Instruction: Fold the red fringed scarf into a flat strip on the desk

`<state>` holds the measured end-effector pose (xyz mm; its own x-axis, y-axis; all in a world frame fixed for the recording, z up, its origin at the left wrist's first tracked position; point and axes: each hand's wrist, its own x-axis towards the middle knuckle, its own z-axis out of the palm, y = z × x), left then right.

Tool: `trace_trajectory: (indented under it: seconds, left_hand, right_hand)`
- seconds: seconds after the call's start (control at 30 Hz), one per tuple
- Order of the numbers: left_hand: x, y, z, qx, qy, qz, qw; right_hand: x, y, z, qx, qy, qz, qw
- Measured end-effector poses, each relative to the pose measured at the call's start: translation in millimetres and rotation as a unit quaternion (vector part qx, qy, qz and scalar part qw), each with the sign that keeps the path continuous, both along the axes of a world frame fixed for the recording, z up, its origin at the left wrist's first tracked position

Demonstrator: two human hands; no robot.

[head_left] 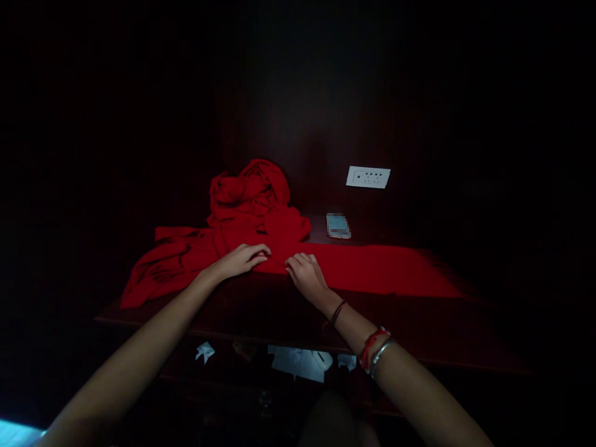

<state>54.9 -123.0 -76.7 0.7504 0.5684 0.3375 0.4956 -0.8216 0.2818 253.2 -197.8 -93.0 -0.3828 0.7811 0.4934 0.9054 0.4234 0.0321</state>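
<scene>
A long strip of red cloth (372, 267) lies across the dark table, with its far-right end fading into shadow. My left hand (244, 259) pinches the cloth near its front edge, thumb and fingers close together. A short way to the right, my right hand (305, 273) has its fingers curled down on the same edge, gripping it. Between the two hands a small stretch of the edge shows. Behind my left hand the rest of the cloth is heaped in a crumpled pile (251, 189), and loose folds spread out to the left.
A small light-blue, blurred object (338, 226) lies behind the strip. On the back wall is a white power socket (367, 177). Beneath the dark tabletop (261, 310), a shelf holds white papers (295, 362) and a small white object (322, 359). The surroundings are very dark.
</scene>
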Motion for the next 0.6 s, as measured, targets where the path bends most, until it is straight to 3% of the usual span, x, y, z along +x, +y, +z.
trace_trajectory:
  seconds: [0.1,0.23,0.43,0.6]
  left_hand:
    - [-0.3,-2.7,2.1,0.062,-0.018,0.001,0.998]
    - [-10.4,-9.8,10.8,0.120,0.046,-0.003,0.992]
    - [-30.1,-19.0,17.9,0.134,0.121,-0.009,0.984]
    - [-19.7,-14.4,14.5,0.091,0.102,-0.040,0.990]
  right_hand:
    - [1.6,2.3,-2.3,0.005,0.012,0.003,1.000]
    - [2.8,3.3,-3.5,0.011,0.030,0.002,0.999]
    - [2.0,3.2,-1.5,0.000,0.047,-0.012,0.999]
    - [2.1,1.5,1.3,0.007,0.040,-0.016,0.999]
